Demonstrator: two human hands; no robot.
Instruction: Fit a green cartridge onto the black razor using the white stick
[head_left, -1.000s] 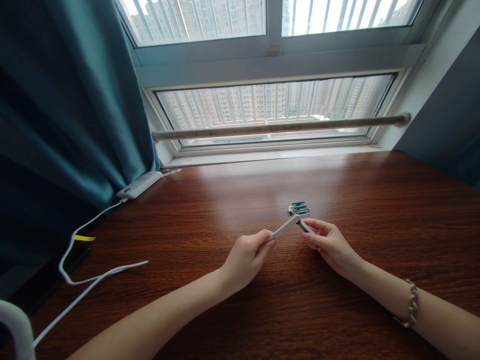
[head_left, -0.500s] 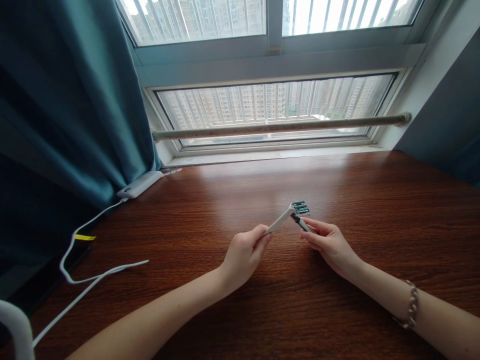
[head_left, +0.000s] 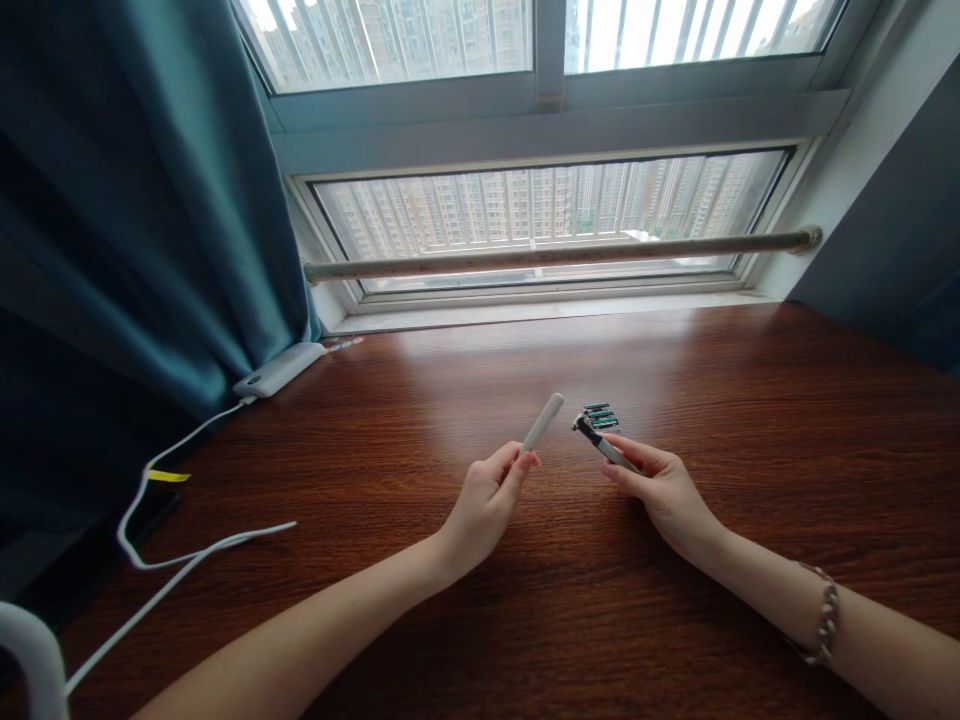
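Note:
Pinched in my left hand (head_left: 484,500) is a slim pale stick (head_left: 543,423) with a rounded tip, slanting up to the right. Its lower end is hidden in my fingers. My right hand (head_left: 664,490) has its fingers closed on the grey handle of a razor (head_left: 600,442), whose neck is black and whose head points up to the left. Stick and razor are apart, with a small gap between their ends. Just behind the razor lie several razor blade cartridges (head_left: 600,416) with green strips, on the brown wooden table (head_left: 420,400).
A white power strip or power bank (head_left: 281,370) sits by the blue curtain (head_left: 165,200) at the left. From it a white cable (head_left: 217,545) loops over the table. A rail (head_left: 555,262) crosses the window at the back. A curved white object (head_left: 34,645) shows bottom left.
The stick in my left hand has moved away from the razor and now points more upward. Earlier its tip was at the razor's head. My right hand has barely moved.

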